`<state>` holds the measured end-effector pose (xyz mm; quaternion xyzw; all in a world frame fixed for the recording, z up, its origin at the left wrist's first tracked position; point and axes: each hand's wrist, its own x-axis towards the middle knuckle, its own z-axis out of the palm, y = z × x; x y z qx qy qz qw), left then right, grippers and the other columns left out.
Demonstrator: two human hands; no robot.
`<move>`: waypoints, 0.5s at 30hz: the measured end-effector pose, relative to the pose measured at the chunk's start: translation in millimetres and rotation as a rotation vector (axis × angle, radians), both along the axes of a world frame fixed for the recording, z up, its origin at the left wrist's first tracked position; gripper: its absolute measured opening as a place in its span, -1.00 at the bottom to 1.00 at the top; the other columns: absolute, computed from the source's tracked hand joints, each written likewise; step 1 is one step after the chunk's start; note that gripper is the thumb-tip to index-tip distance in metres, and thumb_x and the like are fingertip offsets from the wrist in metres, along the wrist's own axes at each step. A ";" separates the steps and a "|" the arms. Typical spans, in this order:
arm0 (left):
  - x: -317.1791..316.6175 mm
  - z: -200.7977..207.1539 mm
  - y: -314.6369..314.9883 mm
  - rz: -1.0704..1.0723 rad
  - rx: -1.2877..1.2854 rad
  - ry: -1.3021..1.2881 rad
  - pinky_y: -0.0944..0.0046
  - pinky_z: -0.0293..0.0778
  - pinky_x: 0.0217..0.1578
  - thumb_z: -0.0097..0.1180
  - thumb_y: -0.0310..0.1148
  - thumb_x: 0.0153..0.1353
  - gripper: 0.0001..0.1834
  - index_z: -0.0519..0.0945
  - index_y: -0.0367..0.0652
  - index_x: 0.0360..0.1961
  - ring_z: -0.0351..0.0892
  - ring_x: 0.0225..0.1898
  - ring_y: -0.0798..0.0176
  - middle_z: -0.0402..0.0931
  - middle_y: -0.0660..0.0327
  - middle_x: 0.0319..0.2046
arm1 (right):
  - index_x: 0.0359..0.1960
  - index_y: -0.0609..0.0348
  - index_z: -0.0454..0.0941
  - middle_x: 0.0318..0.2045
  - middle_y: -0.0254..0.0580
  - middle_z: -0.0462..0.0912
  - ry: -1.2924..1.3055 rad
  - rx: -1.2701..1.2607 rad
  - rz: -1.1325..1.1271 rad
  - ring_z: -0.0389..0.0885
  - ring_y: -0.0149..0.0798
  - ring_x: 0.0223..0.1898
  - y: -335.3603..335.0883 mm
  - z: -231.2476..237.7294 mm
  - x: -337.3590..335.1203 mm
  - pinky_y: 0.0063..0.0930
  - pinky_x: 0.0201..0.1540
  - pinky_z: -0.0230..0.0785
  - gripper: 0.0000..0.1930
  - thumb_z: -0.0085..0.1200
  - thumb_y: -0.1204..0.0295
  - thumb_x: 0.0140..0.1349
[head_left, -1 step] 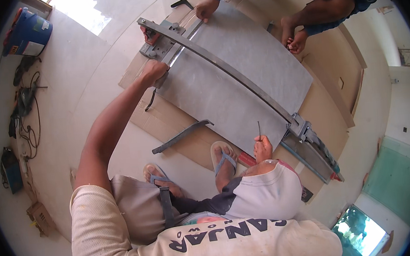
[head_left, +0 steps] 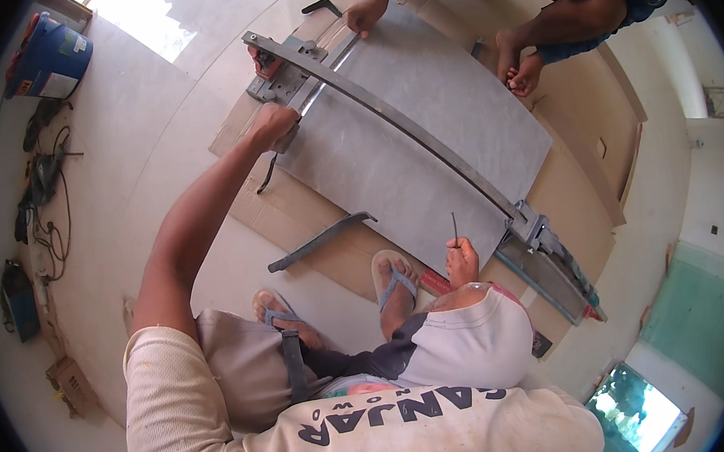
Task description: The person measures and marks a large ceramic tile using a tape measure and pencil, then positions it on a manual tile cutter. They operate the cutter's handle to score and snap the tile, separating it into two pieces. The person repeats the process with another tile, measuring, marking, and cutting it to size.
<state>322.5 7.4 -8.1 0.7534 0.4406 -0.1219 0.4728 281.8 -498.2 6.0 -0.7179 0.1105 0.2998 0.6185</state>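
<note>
A large grey tile point(head_left: 393, 189) lies beneath the long rail of a manual tile cutter point(head_left: 409, 125). My left hand point(head_left: 271, 128) is closed at the near end of a shiny metal strip point(head_left: 311, 100), by the tile's left edge. What its fingers wrap around is partly hidden. Across the strip, at its far end, rests another person's hand point(head_left: 366, 13). My right hand point(head_left: 462, 262), above my right knee, is closed round a thin dark rod point(head_left: 455, 229) that points up. The tile's near edge is just beyond it.
Cardboard point(head_left: 326, 207) lies under the tile. A loose grey bar point(head_left: 321, 240) rests near my sandalled feet. The other person's foot and second hand point(head_left: 525, 75) are by the tile's far right edge. At the left stand a blue bucket point(head_left: 51, 59) and corded power tools point(head_left: 42, 176).
The thin rod in my right hand has tilted slightly to the left, and that hand has shifted a little the same way. The rest looks unchanged.
</note>
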 end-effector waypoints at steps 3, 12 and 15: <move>21.0 13.4 -4.8 0.022 -0.037 -0.001 0.09 0.49 -0.30 0.16 -0.24 0.03 -0.64 0.63 -0.41 -0.36 0.63 -0.30 0.03 0.61 -0.03 -0.36 | -0.24 0.17 0.43 -0.66 -0.55 0.24 -0.069 -0.036 0.074 0.13 -0.63 -0.68 10.4 -2.8 7.7 -0.66 -0.65 -0.01 -0.89 -0.16 0.52 0.28; -19.4 -0.8 8.5 -0.112 0.204 0.106 0.07 0.53 -0.14 0.14 -0.14 0.06 -0.59 0.69 -0.35 -0.32 0.66 -0.14 -0.10 0.65 -0.16 -0.23 | -0.25 0.22 0.50 -0.68 -0.53 0.26 -0.169 -0.031 0.224 0.19 -0.61 -0.66 47.2 14.8 39.7 -0.60 -0.62 0.06 -0.75 -0.11 0.29 0.45; -35.7 3.5 12.9 -0.115 0.214 0.136 0.09 0.50 -0.19 0.17 -0.12 0.06 -0.61 0.69 -0.30 -0.36 0.64 -0.22 -0.01 0.65 -0.06 -0.32 | -0.22 0.22 0.50 -0.69 -0.50 0.28 -0.146 0.033 0.247 0.23 -0.59 -0.67 60.9 20.6 53.7 -0.59 -0.63 0.12 -0.74 -0.13 0.28 0.47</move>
